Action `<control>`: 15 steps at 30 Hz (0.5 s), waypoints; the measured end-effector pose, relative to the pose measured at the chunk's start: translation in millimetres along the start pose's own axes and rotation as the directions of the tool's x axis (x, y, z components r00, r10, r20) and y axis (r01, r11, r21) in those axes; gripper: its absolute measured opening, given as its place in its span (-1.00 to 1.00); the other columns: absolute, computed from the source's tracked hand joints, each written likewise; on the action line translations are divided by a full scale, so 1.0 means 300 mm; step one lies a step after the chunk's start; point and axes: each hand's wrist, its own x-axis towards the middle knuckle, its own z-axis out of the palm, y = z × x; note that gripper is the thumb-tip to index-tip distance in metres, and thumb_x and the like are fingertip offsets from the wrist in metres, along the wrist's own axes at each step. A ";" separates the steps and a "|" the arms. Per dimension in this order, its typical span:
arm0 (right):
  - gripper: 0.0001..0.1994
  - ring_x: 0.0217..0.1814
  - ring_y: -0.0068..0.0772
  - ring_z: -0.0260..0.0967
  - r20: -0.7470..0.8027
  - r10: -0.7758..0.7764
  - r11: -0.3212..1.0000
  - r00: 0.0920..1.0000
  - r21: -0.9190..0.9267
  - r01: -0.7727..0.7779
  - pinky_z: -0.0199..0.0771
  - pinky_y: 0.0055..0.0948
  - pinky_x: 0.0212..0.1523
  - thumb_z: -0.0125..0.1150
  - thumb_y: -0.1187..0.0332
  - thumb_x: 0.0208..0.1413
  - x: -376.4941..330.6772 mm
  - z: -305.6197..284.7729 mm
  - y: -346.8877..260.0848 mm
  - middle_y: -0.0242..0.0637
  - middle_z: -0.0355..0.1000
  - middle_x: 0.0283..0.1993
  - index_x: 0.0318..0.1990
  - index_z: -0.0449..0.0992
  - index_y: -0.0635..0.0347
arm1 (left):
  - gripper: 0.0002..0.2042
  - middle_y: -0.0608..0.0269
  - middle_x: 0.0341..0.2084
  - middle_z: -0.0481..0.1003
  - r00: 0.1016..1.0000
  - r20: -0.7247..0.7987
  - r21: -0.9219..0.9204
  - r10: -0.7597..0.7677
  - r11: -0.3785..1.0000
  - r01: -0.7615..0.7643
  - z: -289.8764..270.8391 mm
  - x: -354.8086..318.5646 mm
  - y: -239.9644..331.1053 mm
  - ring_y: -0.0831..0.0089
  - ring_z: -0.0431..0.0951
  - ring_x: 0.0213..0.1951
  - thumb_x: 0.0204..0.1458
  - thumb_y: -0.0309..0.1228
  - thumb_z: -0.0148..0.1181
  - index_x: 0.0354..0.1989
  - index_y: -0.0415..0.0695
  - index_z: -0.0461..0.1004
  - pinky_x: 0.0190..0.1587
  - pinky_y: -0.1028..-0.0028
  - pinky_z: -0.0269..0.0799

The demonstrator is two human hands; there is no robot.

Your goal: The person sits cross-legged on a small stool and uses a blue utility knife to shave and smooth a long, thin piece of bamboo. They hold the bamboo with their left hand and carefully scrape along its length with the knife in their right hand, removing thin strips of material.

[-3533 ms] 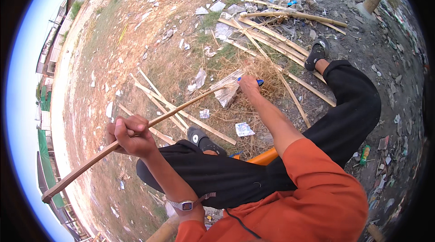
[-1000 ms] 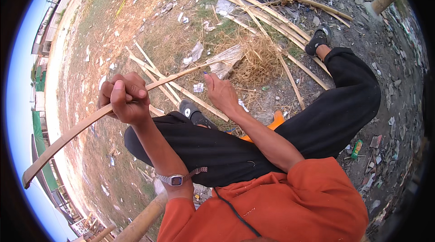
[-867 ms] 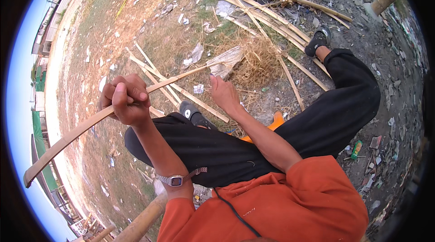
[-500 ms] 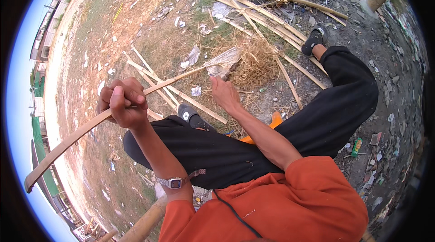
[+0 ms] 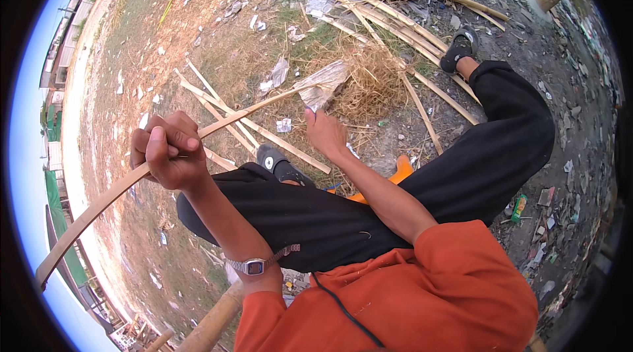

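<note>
The left hand point(image 5: 168, 154) has a tight grip on a long bamboo strip point(image 5: 119, 197); the right hand point(image 5: 324, 133), at two o'clock from it, seems to hold a small blade, unclear. The bent strip could whip loose or splinter.

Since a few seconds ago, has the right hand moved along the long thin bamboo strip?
Yes. The right hand has drawn back toward the body, away from the dry straw pile.

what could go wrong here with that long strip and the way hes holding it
The left hand grips the long bamboo strip mid-length, so its free end could whip or its edge cut the bare palm. The right hand works near the far end, close to the shoe; a slip might hit the foot.
</note>
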 end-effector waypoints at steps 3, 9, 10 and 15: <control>-0.50 -0.34 0.23 0.37 -0.099 0.020 0.999 0.995 0.027 -0.017 0.29 0.04 -0.28 -0.33 -0.02 0.23 0.004 -0.027 0.026 0.17 0.41 -0.46 -0.34 0.39 0.26 | -0.76 0.18 -0.90 0.15 0.998 -0.050 -0.019 -0.030 0.999 0.029 -0.028 0.000 0.001 0.57 -0.01 -0.89 -0.06 -0.58 -0.19 -0.73 -0.09 0.04 -0.81 0.52 -0.02; -0.46 -0.52 0.19 0.32 -0.102 -0.208 0.944 0.973 0.238 0.227 0.25 -0.02 -0.41 -0.36 -0.03 0.24 0.004 -0.024 -0.052 0.09 0.34 -0.63 -0.42 0.38 0.29 | -0.79 0.19 -0.90 0.19 0.975 0.221 -0.038 0.002 0.999 0.007 0.012 0.001 0.010 0.56 0.08 -0.90 -0.10 -0.57 -0.20 -0.73 -0.09 0.06 -0.81 0.50 0.07; -0.46 -0.47 0.20 0.33 -0.070 -0.170 0.958 0.983 0.221 0.182 0.27 -0.01 -0.36 -0.36 -0.03 0.24 0.003 -0.025 -0.049 0.11 0.36 -0.58 -0.39 0.40 0.28 | -0.80 0.18 -0.90 0.20 0.965 0.261 -0.061 0.013 0.998 0.003 0.008 0.003 0.006 0.55 0.09 -0.91 -0.13 -0.57 -0.19 -0.73 -0.09 0.07 -0.82 0.50 0.10; -0.47 -0.31 0.24 0.39 0.015 -0.092 0.985 0.996 0.147 0.089 0.34 0.04 -0.19 -0.34 -0.03 0.23 -0.016 -0.068 -0.055 0.18 0.42 -0.45 -0.28 0.47 0.24 | -0.80 0.18 -0.91 0.19 0.970 0.245 -0.061 -0.002 0.998 0.017 -0.003 -0.005 0.015 0.55 0.07 -0.92 -0.15 -0.59 -0.19 -0.74 -0.08 0.05 -0.84 0.51 0.06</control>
